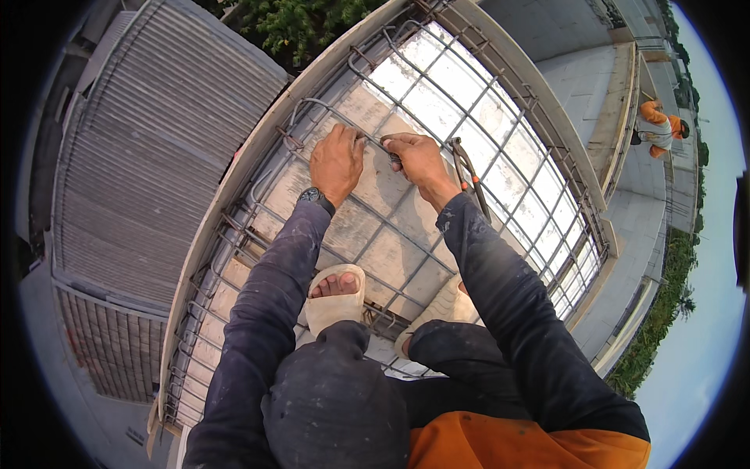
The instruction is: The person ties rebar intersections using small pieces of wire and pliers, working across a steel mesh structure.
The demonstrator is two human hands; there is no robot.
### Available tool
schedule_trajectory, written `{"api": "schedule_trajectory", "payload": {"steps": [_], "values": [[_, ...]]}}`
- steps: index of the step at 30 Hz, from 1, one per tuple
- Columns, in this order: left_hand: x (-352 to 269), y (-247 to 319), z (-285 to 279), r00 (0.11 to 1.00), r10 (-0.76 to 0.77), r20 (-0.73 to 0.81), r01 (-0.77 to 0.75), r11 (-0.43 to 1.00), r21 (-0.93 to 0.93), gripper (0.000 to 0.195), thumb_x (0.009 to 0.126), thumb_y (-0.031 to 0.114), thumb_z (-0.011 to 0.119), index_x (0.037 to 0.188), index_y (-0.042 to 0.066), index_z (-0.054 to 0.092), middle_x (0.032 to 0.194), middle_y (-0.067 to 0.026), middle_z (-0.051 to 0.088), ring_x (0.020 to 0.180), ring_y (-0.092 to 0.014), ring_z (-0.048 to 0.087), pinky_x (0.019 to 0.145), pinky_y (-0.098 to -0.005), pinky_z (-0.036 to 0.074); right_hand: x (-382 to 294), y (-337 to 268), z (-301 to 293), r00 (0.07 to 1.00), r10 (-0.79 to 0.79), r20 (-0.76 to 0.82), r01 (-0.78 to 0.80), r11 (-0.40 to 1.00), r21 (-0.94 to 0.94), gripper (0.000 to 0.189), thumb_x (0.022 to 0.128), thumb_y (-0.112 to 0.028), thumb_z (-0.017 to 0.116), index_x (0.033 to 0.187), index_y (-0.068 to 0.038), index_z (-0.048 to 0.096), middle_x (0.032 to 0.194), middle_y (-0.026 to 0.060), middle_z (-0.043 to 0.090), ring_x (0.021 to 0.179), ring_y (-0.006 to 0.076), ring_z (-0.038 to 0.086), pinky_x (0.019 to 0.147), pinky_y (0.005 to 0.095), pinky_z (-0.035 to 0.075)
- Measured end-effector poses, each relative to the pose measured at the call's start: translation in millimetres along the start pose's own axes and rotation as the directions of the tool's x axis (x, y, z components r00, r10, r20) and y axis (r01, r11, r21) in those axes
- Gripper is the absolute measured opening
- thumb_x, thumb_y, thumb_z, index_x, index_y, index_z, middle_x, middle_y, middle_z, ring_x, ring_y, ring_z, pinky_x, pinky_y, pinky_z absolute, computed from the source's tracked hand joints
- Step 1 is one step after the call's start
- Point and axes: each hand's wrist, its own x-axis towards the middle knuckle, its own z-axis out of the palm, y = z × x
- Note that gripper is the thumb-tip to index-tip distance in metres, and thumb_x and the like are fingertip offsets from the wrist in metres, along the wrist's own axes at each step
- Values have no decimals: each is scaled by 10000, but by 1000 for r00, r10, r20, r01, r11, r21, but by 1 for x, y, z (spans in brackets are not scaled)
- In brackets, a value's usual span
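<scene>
My left hand (pixel 337 164), with a watch at its wrist, bends its fingers over a bar of the steel rebar mesh (pixel 384 220). Its fingertips are partly hidden, so I cannot tell if they grip anything. Just to the right, my right hand (pixel 420 163) pinches a small dark piece (pixel 395 157) between thumb and fingers, close to the same bar. What the piece is does not show clearly. Beside my right wrist, pincers (pixel 476 186) with orange marks on the handles rest on the mesh, jaws pointing away from me.
Formwork boards (pixel 542 82) edge the mesh on both sides. My slippered feet (pixel 336 302) stand within the rebar area. Beyond the left board, a corrugated roof (pixel 158 152) lies lower down. Another person (pixel 655 129) in orange is on the structure at far right. Foliage (pixel 304 26) rises behind.
</scene>
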Motion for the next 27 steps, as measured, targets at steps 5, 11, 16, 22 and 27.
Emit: {"api": "schedule_trajectory", "payload": {"steps": [5,11,16,22,27], "values": [[3,-1,-8,1000,4,20,-4,1000,-16,142,1031,184,663,1097,60,681,1055,-132,642,924,-372,683,815,-485,547,-4,-3,15,994,-114,3,114,992,-60,356,1000,-215,659,1149,82,788,764,90,711,642,142,646,646,322,518],[8,10,20,999,-4,41,12,984,-176,162,1051,155,634,1100,9,684,1045,-151,669,915,-359,694,799,-459,554,6,28,7,957,-275,-91,243,934,-263,369,984,-276,626,1126,11,809,939,211,752,846,357,708,820,461,560],[6,-29,20,958,-246,150,288,835,-469,232,1068,164,641,1106,-57,701,1028,-127,737,917,-219,696,822,-375,547,-2,4,18,917,-399,3,365,834,-414,404,973,-355,607,1042,-17,817,1070,288,753,970,486,711,916,563,557],[15,-2,10,819,-337,464,569,576,-587,225,1067,139,643,1160,-48,725,1012,-71,759,884,-118,683,791,-297,540,13,13,-1,946,-325,-3,282,825,-490,336,908,-315,636,975,-46,826,975,234,772,947,444,737,853,542,579],[20,-12,-6,741,-335,583,671,402,-622,267,1046,121,645,1243,-47,711,1047,-85,762,895,-147,718,774,-288,566,18,3,17,935,-354,9,302,784,-542,222,834,-207,717,970,-56,807,970,202,779,949,434,741,832,533,580]]}}
